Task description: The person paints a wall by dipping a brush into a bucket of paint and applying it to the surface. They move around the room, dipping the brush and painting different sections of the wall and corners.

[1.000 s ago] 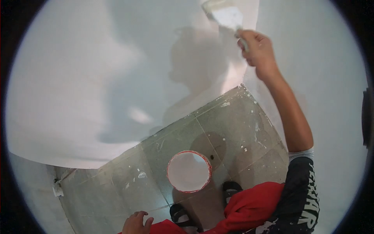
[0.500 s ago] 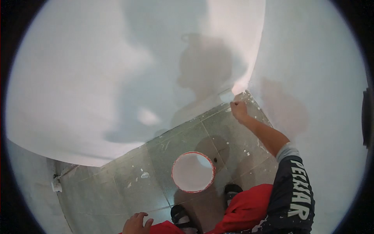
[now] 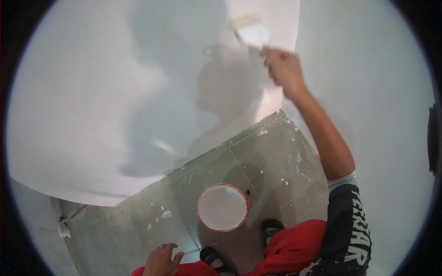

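My right hand point(image 3: 286, 71) is closed round the handle of a wide paintbrush point(image 3: 252, 33), raised in front of the white wall point(image 3: 83, 101). The brush has pale bristles and a whitish, paint-covered body, slightly blurred; whether its bristles touch the wall I cannot tell. Low in the view, my left hand point(image 3: 162, 261) rests by my red-clad leg with its fingers apart and nothing in it. Between the hands, lower down on the floor, stands a round bucket point(image 3: 223, 208) with a red rim and white paint inside.
Grey floor tiles point(image 3: 152, 230) carry white paint spots. A second wall point(image 3: 377, 92) meets the first at a corner. My dark sandals stand just below the bucket. A small white object point(image 3: 64, 229) lies at the far left, and shadows fall on the wall.
My right hand has risen from near the floor corner to high before the wall, and the brush now shows clearly. The view has shifted slightly; my left hand stays by my leg.
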Demonstrator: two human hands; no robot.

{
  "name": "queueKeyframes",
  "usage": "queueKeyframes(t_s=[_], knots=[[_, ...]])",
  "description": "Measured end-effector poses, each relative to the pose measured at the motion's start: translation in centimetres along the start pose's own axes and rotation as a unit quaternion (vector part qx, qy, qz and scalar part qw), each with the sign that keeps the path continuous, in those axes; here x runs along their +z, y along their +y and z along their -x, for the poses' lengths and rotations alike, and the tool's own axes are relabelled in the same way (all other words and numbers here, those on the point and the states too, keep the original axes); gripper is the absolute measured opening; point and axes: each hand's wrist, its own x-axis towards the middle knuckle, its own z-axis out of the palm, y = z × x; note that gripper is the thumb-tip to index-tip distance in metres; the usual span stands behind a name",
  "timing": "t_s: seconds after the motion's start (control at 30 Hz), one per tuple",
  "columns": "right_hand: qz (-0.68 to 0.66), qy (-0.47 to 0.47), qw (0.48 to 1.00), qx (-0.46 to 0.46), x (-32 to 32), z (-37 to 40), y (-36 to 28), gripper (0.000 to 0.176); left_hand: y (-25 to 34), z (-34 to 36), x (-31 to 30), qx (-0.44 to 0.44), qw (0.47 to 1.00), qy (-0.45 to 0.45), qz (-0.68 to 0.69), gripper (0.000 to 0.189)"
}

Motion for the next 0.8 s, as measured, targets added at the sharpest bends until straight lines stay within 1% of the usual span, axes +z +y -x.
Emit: queueKeyframes(t_s=[0.03,0.07,0.1,0.13,0.17,0.2,0.23,0.27,0.3,0.33,0.37,0.4,0.43,0.5,0.57,0.6,0.63,0.67,0.7,0.77,0.8], knots=[[0.021,0.003,1.000,0.005,0.7,0.6,3.3,0.036,-0.1,-0.2,-0.2,0.003,1.000,0.003,0.003,0.045],[0.115,0.028,0.990,-0.072,1.1,0.9,9.7,0.038,-0.2,-0.6,-0.2,0.041,0.999,0.022,0.001,0.045],[0.154,0.046,0.986,-0.049,1.7,3.7,11.4,0.037,-0.5,-1.1,0.0,0.080,0.996,0.040,-0.001,0.045],[0.210,0.053,0.974,-0.065,1.9,5.5,15.5,0.036,-1.1,-1.9,0.4,0.085,0.996,0.042,0.003,0.045],[0.241,0.024,0.969,-0.043,1.3,7.2,19.3,0.037,-1.8,-2.8,1.0,0.138,0.988,0.066,-0.001,0.043],[0.266,-0.024,0.963,0.024,0.6,8.3,22.1,0.037,-2.2,-3.4,1.4,0.190,0.977,0.093,-0.005,0.040],[0.258,-0.050,0.952,0.157,0.0,9.4,23.8,0.038,-2.2,-3.7,1.7,0.193,0.976,0.097,0.001,0.040],[0.245,-0.076,0.923,0.286,-0.7,10.1,25.5,0.038,-2.0,-3.9,1.8,0.219,0.970,0.107,-0.007,0.041],[0.247,-0.073,0.925,0.279,-1.6,10.7,28.5,0.036,-1.8,-3.9,1.8,0.243,0.963,0.118,-0.015,0.042],[0.246,-0.071,0.928,0.272,-2.0,10.5,30.5,0.035,-1.6,-3.8,1.6,0.240,0.963,0.125,-0.008,0.042],[0.246,-0.077,0.929,0.264,-1.7,10.0,29.2,0.035,-1.4,-3.6,1.3,0.232,0.969,0.086,-0.021,0.044],[0.201,-0.082,0.927,0.306,-1.7,9.4,26.7,0.031,-1.2,-3.5,1.0,0.225,0.973,0.046,-0.032,0.046],[0.159,-0.088,0.920,0.348,-1.6,9.0,24.1,0.028,-1.2,-3.3,0.9,0.222,0.974,0.050,-0.023,0.046],[0.095,-0.086,0.948,0.290,-0.5,6.7,18.8,0.022,-1.4,-3.0,0.8,0.221,0.973,0.043,-0.044,0.047],[0.072,-0.033,0.974,0.212,0.0,4.2,12.0,0.023,-2.0,-3.4,0.9,0.222,0.973,0.047,-0.043,0.047],[0.086,-0.026,0.979,0.185,-0.2,3.5,7.6,0.024,-2.2,-3.5,1.0,0.224,0.972,0.048,-0.051,0.047],[0.105,0.004,0.983,0.153,0.0,2.9,3.6,0.025,-2.2,-3.6,0.9,0.224,0.972,0.048,-0.048,0.047],[0.065,-0.015,0.993,0.097,-0.5,2.2,0.9,0.028,-2.2,-3.5,0.7,0.219,0.974,0.041,-0.051,0.047],[0.024,0.002,0.996,0.088,-0.1,1.9,-2.4,0.030,-2.1,-3.6,0.6,0.214,0.975,0.033,-0.057,0.047],[-0.019,0.002,0.999,0.036,0.8,1.6,-6.6,0.028,-2.0,-4.0,0.7,0.217,0.974,0.026,-0.056,0.047],[-0.018,0.003,0.999,0.040,1.4,1.5,-6.4,0.028,-2.0,-4.1,0.7,0.218,0.974,0.023,-0.054,0.047]])
